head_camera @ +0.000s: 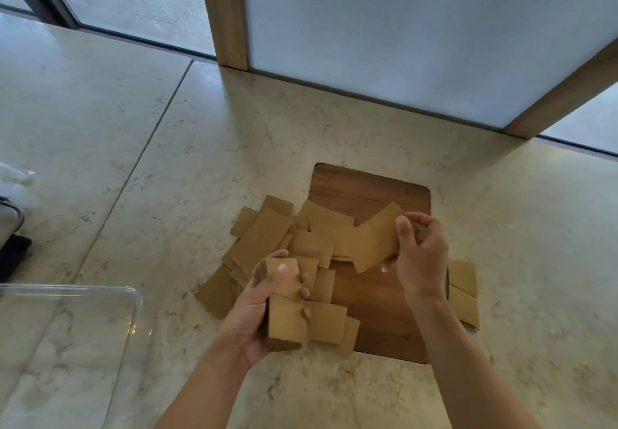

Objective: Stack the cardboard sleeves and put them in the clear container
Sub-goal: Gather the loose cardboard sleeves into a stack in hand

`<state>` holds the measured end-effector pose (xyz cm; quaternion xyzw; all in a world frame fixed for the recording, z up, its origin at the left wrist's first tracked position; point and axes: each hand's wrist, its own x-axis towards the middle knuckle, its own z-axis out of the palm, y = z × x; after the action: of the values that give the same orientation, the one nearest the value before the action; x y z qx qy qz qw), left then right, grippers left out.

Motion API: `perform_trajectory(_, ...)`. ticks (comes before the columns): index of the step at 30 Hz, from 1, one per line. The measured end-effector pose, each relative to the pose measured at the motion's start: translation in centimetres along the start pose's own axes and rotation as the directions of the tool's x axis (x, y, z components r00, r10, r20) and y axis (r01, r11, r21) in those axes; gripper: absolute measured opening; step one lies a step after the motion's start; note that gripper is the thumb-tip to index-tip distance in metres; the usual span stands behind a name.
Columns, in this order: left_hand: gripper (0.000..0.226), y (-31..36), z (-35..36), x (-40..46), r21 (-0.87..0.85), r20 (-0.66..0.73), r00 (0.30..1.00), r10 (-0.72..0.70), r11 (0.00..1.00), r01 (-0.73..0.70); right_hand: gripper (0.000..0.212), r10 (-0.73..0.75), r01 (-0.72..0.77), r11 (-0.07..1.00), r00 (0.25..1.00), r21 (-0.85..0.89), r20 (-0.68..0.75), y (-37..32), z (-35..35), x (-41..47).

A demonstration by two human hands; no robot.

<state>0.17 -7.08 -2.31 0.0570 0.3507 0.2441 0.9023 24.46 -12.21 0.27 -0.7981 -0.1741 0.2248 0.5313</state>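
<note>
Several flat brown cardboard sleeves (264, 238) lie scattered on the stone floor and across a wooden board (368, 191). My left hand (259, 308) grips a thick stack of sleeves (286, 321), thumb across its top face. My right hand (419, 254) pinches a single sleeve (371, 241) by its right end and holds it tilted above the pile. The clear container (133, 298) sits at the lower left, a short way left of my left hand, with nothing visible inside it.
Two more sleeves (463, 291) lie right of the board. A wood-framed frosted panel (401, 43) stands behind the pile. A dark object (13, 251) and some clear plastic (16, 177) sit at the left edge.
</note>
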Motion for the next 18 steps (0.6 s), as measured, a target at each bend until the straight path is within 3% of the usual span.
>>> perform_trajectory(3, 0.027, -0.2, 1.5, 0.5, 0.063, 0.03, 0.999, -0.033, 0.998, 0.031, 0.009, -0.048, 0.045, 0.999, 0.98, 0.022, 0.191, -1.0, 0.2, -1.8)
perform_trajectory(8, 0.051, -0.7, 2.6, 0.6, 0.307, 0.02, 1.0, 0.02, 0.951, -0.026, 0.029, -0.112, 0.154, 0.985, 0.908, -0.072, 0.404, -0.9, 1.9, -5.1)
perform_trajectory(12, 0.063, -0.8, 1.4, 0.3, 0.317, -0.014, 0.994, 0.104, 0.944, -0.094, 0.073, 0.114, -0.226, 0.969, 0.775, 0.104, 0.622, 0.0, 2.2, -6.3)
perform_trajectory(13, 0.067, -0.8, 1.2, 0.1, 0.313, -0.007, 0.996, 0.093, 0.946, -0.087, 0.075, 0.119, -0.253, 0.959, 0.766, 0.125, 0.632, 0.2, 2.2, -6.4)
perform_trajectory(15, 0.065, -1.0, 0.8, -0.3, 0.276, 0.014, 0.999, 0.035, 0.96, -0.038, 0.067, 0.096, -0.187, 0.979, 0.764, 0.078, 0.638, 0.4, 2.4, -7.0)
perform_trajectory(18, 0.054, -1.5, 0.3, -0.9, 0.177, -0.026, 0.997, -0.074, 0.981, 0.078, 0.059, 0.052, 0.055, 0.989, 0.742, -0.139, 0.668, 1.2, 3.2, -8.6)
